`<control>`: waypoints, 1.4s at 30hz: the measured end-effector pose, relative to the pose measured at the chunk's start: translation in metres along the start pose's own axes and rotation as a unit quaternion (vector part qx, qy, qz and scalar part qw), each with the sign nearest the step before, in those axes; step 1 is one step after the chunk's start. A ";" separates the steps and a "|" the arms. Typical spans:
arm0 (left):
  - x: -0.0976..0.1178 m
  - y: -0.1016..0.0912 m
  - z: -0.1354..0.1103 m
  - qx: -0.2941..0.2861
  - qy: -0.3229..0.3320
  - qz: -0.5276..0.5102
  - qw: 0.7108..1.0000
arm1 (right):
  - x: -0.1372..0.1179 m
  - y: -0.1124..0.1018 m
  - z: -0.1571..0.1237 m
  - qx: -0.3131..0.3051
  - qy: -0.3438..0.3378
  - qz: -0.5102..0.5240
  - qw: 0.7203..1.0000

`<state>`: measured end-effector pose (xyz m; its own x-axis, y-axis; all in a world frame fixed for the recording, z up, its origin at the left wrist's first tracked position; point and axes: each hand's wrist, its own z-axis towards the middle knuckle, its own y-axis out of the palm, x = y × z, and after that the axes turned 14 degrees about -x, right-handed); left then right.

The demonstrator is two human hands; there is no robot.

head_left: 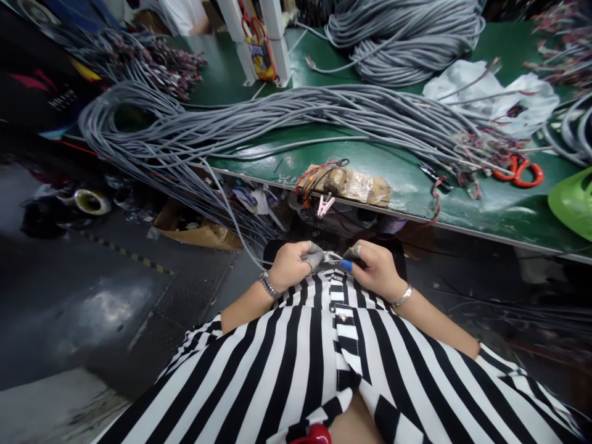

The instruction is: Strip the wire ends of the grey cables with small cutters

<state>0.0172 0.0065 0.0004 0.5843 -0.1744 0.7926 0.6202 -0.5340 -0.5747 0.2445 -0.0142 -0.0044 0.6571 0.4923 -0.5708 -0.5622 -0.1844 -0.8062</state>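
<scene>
My left hand (291, 264) and my right hand (377, 268) meet close to my chest, just below the edge of the green workbench (416, 191). The left hand, with taped fingertips, is closed on the end of a grey cable (231, 216) that runs up to the big bundle on the bench. The right hand is closed round a small tool with a blue handle tip (346, 265), its metal jaws at the cable end. What the jaws do to the wire is too small to see.
A long bundle of grey cables (287, 117) lies across the bench, with a coil (407, 37) behind. A taped block with clips (346, 182), orange-handled scissors (520, 171), white plastic bags (494, 98) and a green bag (576, 200) sit on the bench. Cardboard (198, 231) lies on the floor.
</scene>
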 end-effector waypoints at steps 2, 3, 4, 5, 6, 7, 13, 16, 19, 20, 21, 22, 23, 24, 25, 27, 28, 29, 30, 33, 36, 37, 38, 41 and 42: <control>0.001 0.003 0.001 -0.012 0.007 -0.006 1.000 | 0.000 0.001 0.002 0.022 0.034 -0.019 0.999; 0.003 0.005 0.001 -0.025 0.014 -0.016 0.999 | 0.001 0.004 0.003 0.036 0.065 -0.028 0.997; 0.005 0.007 0.001 -0.039 0.022 -0.030 0.999 | 0.001 0.007 0.005 0.048 0.099 -0.032 0.993; 0.007 0.008 0.001 -0.050 0.032 -0.046 0.997 | 0.002 0.010 0.007 0.055 0.130 -0.028 0.990; 0.009 0.009 0.000 -0.057 0.040 -0.061 0.996 | 0.003 0.012 0.009 0.054 0.156 -0.016 0.986; 0.011 0.010 0.000 -0.062 0.046 -0.072 0.994 | 0.003 0.015 0.011 0.048 0.175 0.004 0.983; 0.006 0.006 0.005 -0.044 0.030 -0.075 0.996 | 0.001 0.007 0.005 0.049 0.115 0.059 0.990; 0.001 0.005 0.008 0.003 0.016 -0.086 0.996 | -0.001 0.000 -0.002 0.018 0.006 0.013 1.000; 0.001 0.008 0.008 0.003 0.011 -0.099 0.995 | -0.001 -0.001 -0.004 0.009 -0.008 -0.011 1.000; 0.002 0.010 0.008 -0.011 0.013 -0.105 0.994 | -0.001 0.001 -0.003 0.022 0.013 -0.021 0.999; 0.004 0.012 0.007 -0.031 0.017 -0.110 0.993 | 0.000 0.003 -0.002 0.038 0.041 -0.036 0.998; 0.007 0.014 0.006 -0.051 0.022 -0.115 0.992 | 0.001 0.006 0.000 0.055 0.073 -0.050 0.995; 0.010 0.016 0.005 -0.066 0.027 -0.119 0.990 | 0.002 0.010 0.003 0.068 0.104 -0.060 0.990; 0.012 0.017 0.004 -0.077 0.032 -0.121 0.989 | 0.004 0.013 0.005 0.074 0.131 -0.062 0.987; 0.015 0.017 0.004 -0.080 0.037 -0.122 0.989 | 0.005 0.016 0.007 0.071 0.151 -0.054 0.985; 0.018 0.017 0.003 -0.078 0.044 -0.116 0.989 | 0.009 0.020 0.010 0.057 0.177 -0.020 0.982; 0.018 0.016 0.003 -0.079 0.045 -0.109 0.990 | 0.010 0.020 0.011 0.050 0.183 -0.002 0.982; 0.017 0.016 0.004 -0.081 0.044 -0.102 0.990 | 0.012 0.020 0.011 0.048 0.182 0.015 0.982; 0.016 0.015 0.005 -0.077 0.039 -0.098 0.991 | 0.012 0.017 0.010 0.050 0.174 0.030 0.983; 0.011 0.015 0.008 -0.046 0.008 -0.113 0.992 | 0.011 0.008 0.005 0.064 0.114 0.056 0.990; 0.010 0.015 0.011 -0.021 0.002 -0.160 0.987 | 0.007 0.002 0.000 0.031 0.049 0.051 0.997; 0.010 0.015 0.012 -0.018 0.012 -0.177 0.984 | 0.006 0.002 -0.001 0.019 0.036 0.050 0.998; 0.011 0.015 0.012 -0.013 0.023 -0.192 0.981 | 0.006 0.003 -0.001 0.009 0.029 0.054 0.998; 0.012 0.016 0.011 -0.001 0.044 -0.201 0.979 | 0.006 0.006 -0.001 0.011 0.025 0.101 0.994; 0.012 0.017 0.010 0.000 0.046 -0.188 0.981 | 0.007 0.007 0.000 0.015 0.026 0.122 0.992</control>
<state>0.0398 0.0042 -0.0018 0.2645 -0.0382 0.9636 0.7833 -0.5744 -0.2378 0.2451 -0.0126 -0.0141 0.5232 0.3921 -0.7566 -0.7221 -0.2675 -0.6380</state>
